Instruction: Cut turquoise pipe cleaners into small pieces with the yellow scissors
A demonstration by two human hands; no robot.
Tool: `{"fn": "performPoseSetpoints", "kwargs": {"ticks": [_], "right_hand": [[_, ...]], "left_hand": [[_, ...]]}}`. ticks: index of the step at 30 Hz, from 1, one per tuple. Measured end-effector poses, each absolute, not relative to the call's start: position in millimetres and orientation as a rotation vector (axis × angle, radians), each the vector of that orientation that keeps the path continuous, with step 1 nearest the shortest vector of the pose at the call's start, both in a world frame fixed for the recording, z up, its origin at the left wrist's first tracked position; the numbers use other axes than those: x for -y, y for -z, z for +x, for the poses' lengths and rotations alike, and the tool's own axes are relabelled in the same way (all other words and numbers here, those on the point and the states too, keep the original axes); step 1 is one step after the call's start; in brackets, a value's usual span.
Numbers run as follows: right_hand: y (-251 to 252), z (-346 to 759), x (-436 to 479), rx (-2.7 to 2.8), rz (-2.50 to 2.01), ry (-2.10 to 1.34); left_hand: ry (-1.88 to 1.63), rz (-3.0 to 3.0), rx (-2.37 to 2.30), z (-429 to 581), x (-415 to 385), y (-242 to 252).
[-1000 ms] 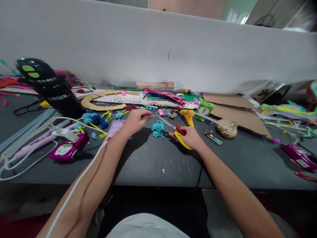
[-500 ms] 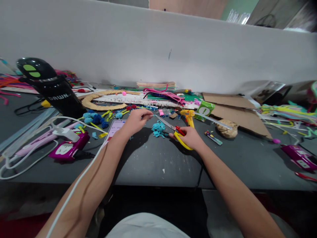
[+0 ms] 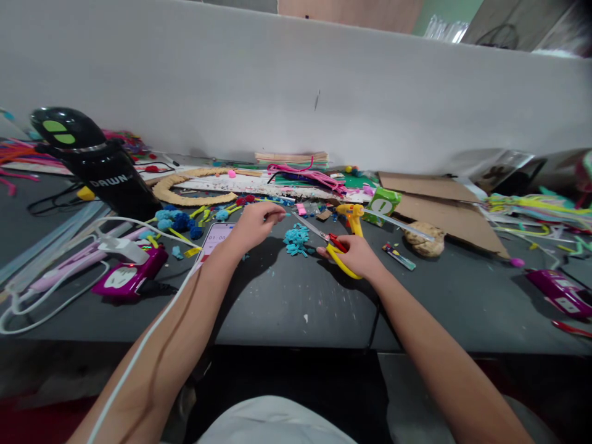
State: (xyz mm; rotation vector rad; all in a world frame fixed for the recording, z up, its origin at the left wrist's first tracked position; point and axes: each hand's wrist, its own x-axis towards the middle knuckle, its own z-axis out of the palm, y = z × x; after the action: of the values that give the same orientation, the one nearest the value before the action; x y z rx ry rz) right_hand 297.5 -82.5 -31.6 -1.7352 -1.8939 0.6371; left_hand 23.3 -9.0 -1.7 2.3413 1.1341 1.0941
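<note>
My left hand (image 3: 258, 225) is closed in a pinch on a thin light-blue strip that looks like a pipe cleaner; only its short tip (image 3: 287, 214) shows past the fingers. Gripped by its handles in my right hand (image 3: 354, 254) is a pair of scissors (image 3: 321, 234) with red and yellow grips, blades pointing toward the left fingertips. Below the blades, a small heap of cut light-blue pieces (image 3: 296, 239) lies on the dark table (image 3: 287, 308). A phone (image 3: 218, 237) with a timer on its screen lies partly under my left forearm.
Right of the scissors stand a yellow glue gun (image 3: 352, 217), a green box (image 3: 383, 205) and a beige lump (image 3: 424, 239). On the left are a black cylinder (image 3: 104, 166), a purple power socket (image 3: 132, 274) and blue pompoms (image 3: 176, 221). A white cable (image 3: 171, 302) crosses my left forearm.
The scissor blades have drawn slightly back from the blue tip in my left fingers. My left hand has hardly moved.
</note>
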Motion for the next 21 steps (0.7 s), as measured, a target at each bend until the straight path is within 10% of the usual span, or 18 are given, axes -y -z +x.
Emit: {"fn": "performPoseSetpoints", "kwargs": {"ticks": [21], "right_hand": [[28.0, 296.0, 83.7, 1.945, -1.737, -0.607]], "left_hand": [[-1.091, 2.36, -1.135, 24.9, 12.3, -2.3]]}}
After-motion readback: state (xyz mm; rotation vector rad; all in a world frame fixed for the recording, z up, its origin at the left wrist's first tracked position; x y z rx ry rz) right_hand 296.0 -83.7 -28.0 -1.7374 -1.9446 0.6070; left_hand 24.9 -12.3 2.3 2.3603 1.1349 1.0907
